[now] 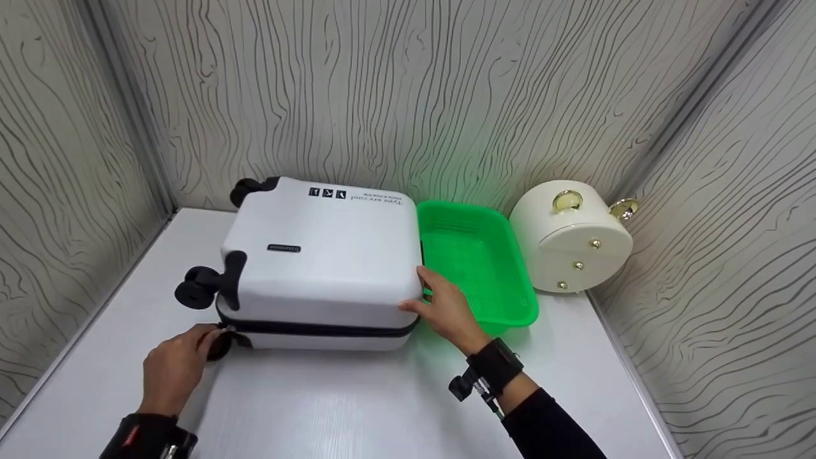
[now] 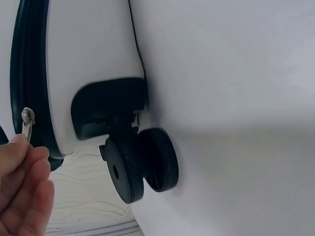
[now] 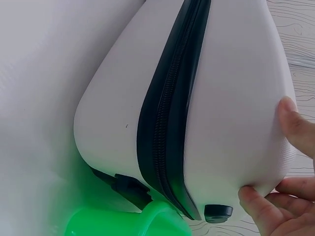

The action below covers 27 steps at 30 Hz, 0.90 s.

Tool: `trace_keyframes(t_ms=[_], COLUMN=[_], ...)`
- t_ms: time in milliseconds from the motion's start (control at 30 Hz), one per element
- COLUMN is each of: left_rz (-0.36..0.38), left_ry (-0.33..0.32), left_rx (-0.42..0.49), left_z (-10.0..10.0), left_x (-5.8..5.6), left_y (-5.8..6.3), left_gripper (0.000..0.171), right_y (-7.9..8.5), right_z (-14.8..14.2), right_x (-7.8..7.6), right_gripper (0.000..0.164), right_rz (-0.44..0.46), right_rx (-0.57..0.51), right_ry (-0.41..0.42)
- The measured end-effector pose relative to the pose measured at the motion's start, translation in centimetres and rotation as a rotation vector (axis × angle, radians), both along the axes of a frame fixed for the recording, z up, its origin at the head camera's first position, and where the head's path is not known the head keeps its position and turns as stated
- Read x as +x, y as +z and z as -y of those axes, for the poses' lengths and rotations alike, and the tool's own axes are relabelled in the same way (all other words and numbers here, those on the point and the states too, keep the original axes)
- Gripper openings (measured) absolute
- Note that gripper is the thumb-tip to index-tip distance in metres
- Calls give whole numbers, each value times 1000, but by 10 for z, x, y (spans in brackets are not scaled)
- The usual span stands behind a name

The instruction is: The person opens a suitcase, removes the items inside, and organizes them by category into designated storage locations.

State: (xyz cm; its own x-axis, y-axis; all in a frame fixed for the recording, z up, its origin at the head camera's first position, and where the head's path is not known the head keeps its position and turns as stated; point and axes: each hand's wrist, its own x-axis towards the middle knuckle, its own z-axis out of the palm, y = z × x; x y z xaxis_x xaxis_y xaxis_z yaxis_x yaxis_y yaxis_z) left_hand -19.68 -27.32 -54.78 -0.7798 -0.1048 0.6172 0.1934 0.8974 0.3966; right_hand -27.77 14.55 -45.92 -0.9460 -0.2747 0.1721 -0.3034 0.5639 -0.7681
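A white hard-shell suitcase (image 1: 325,255) lies flat on the table, with black wheels at its left end and a dark zipper band (image 1: 319,327) round its side. At the near left corner, my left hand (image 1: 173,368) pinches the small metal zipper pull (image 2: 27,123) between thumb and fingers. The left wrist view shows that pull on the dark band, beside a black double wheel (image 2: 142,164). My right hand (image 1: 446,309) grips the near right corner of the suitcase, thumb and fingers spread round it. Closed zipper teeth (image 3: 162,128) show in the right wrist view.
A green plastic basket (image 1: 524,280) stands against the suitcase's right end. Farther right, a cream round container (image 1: 574,239) with gold handles and gold knobs lies on its side. Wood-grain panels (image 1: 382,83) enclose the white table (image 1: 319,408) at the back and both sides.
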Motion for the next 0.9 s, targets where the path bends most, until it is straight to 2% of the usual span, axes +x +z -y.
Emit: trace_keyframes(t_ms=[133,367,533,667,767,900], left_rz=[15,57,62,110,178,283], left_ry=[73,204,251,286,272,187], left_rx=[37,171,211,275,303,302], left_z=[7,7,5,7,13,32], left_x=[0,-6,-21,-37,-46,-49], left_y=[-3,-5,-6,-9,-10,-2], left_gripper=[10,14,15,14,14,18], right_y=[-2,-2,-1,-2,-3,-3], right_z=[2,4,3,4,5,5], right_x=[0,-1,1,3,4,5], right_gripper=[85,83,82,81,82,82], right_rz=[-9,2,-5,0,0,-3], right_rx=[-7,7,49,52,55,58], right_ry=[2,-15,-51,-48,-50,-58])
